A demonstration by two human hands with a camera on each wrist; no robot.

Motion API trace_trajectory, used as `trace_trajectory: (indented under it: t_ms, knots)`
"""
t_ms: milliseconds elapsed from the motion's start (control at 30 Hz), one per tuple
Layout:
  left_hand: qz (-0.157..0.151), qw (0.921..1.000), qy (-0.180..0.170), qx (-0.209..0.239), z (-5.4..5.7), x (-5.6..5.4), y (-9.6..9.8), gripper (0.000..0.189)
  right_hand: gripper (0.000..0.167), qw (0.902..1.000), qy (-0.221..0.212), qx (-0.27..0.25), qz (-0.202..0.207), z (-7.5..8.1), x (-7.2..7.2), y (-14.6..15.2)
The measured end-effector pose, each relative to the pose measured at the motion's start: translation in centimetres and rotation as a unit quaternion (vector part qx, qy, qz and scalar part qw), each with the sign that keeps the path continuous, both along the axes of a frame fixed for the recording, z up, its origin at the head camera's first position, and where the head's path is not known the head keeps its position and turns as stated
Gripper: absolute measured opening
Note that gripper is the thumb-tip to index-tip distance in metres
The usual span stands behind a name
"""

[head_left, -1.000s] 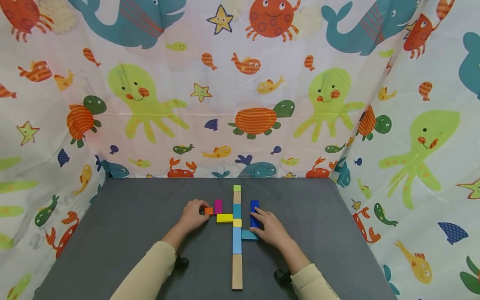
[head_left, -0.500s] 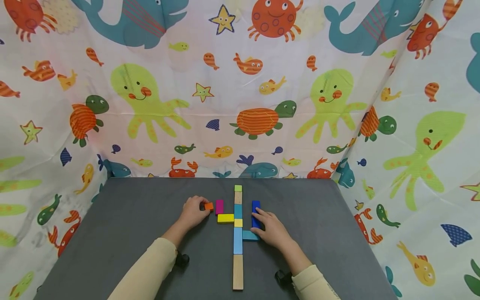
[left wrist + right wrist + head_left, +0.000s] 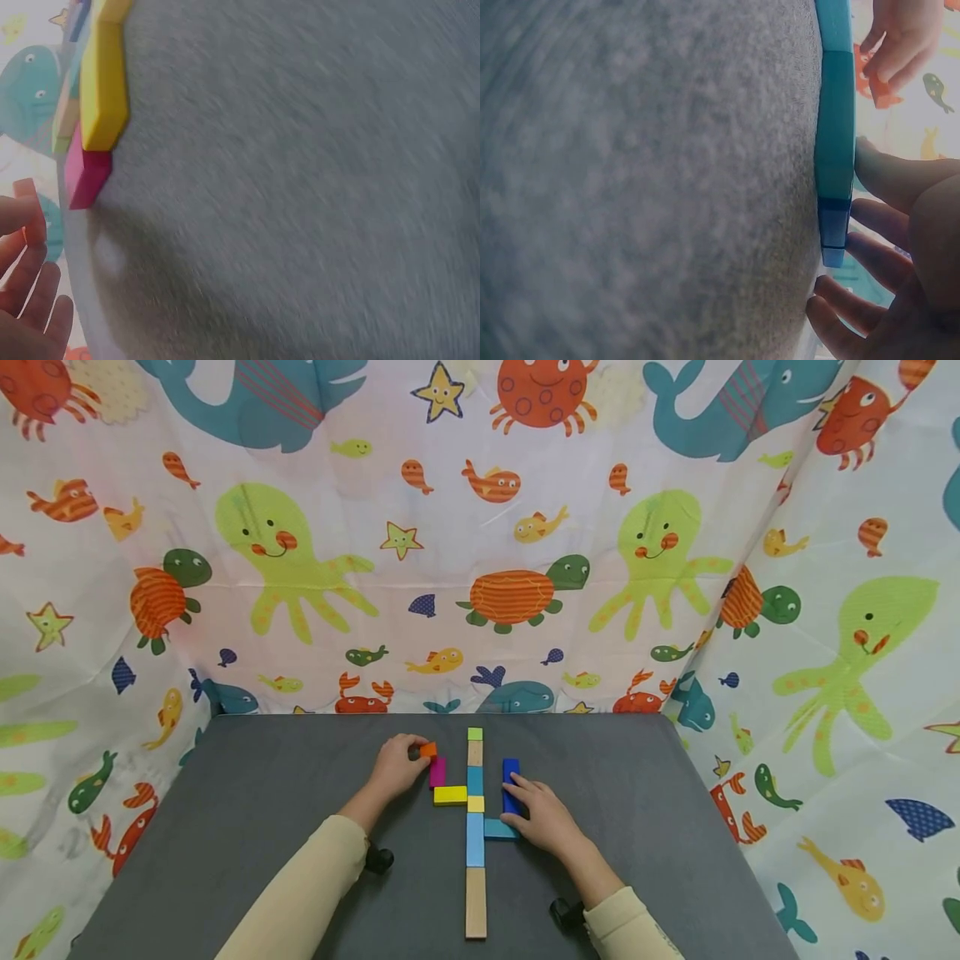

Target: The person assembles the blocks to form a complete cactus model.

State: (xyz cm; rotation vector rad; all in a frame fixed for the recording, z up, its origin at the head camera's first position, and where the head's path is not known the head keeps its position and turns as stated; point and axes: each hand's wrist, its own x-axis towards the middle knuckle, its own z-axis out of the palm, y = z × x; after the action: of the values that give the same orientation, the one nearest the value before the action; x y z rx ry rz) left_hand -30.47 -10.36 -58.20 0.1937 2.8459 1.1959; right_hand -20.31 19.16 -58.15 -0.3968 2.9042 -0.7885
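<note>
My left hand (image 3: pixel 397 768) pinches a small orange block (image 3: pixel 428 750) between thumb and fingers, raised near the far end of a magenta block (image 3: pixel 437 773). In the left wrist view the orange block (image 3: pixel 31 221) is off the table. The magenta block meets a yellow block (image 3: pixel 450 796), which adjoins a long column of blocks. My right hand (image 3: pixel 546 817) rests with spread, relaxed fingers on a dark blue block (image 3: pixel 511 768). Its thumb touches the teal block (image 3: pixel 500 830) that joins the column's right side, as the right wrist view also shows.
The column runs away from me: a long plain wood block (image 3: pixel 476 903), a light blue block (image 3: pixel 475 841), smaller blocks and a green one (image 3: pixel 476 734) at the far end. A grey table (image 3: pixel 637 877) lies below, with a printed sea-animal cloth (image 3: pixel 450 585) behind it.
My left hand has lifted the orange block and carried it away from me and slightly right, from beside the magenta block to its far end. My right hand stays in place.
</note>
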Motion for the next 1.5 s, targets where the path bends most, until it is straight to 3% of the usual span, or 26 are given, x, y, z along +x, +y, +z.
trace_trajectory:
  t_ms: [133, 500, 867, 1100, 1367, 1500]
  knots:
    - [0.003, 0.9996, -0.014, 0.023, 0.3, -0.3, 0.8, 0.034, 0.061, 1.0000, -0.001, 0.004, 0.000, 0.2, 0.0, 0.2]
    - [-0.008, 0.9996, -0.026, -0.010, -0.1, -1.4, 1.7, 0.035, 0.060, 0.9999, -0.004, 0.007, 0.008, 0.3, 0.0, 0.1]
    - [0.009, 0.9985, -0.053, 0.005, -0.7, -1.8, 1.7, 0.037, 0.062, 0.9999, -0.013, 0.007, 0.003, 0.3, -0.1, 0.0]
    - [0.004, 0.9975, -0.069, 0.014, -0.7, -1.9, 1.3, 0.033, 0.060, 0.9999, -0.010, 0.003, 0.002, 0.2, 0.0, 0.0]
    - [-0.017, 0.9988, -0.044, 0.010, -1.1, -1.6, 0.6, 0.034, 0.061, 0.9998, -0.012, 0.011, 0.005, 0.3, -0.1, 0.0]
    - [-0.058, 0.9973, -0.040, -0.018, -1.1, -1.4, 0.5, 0.045, 0.061, 0.9999, -0.011, 0.009, 0.009, 0.4, -0.1, 0.1]
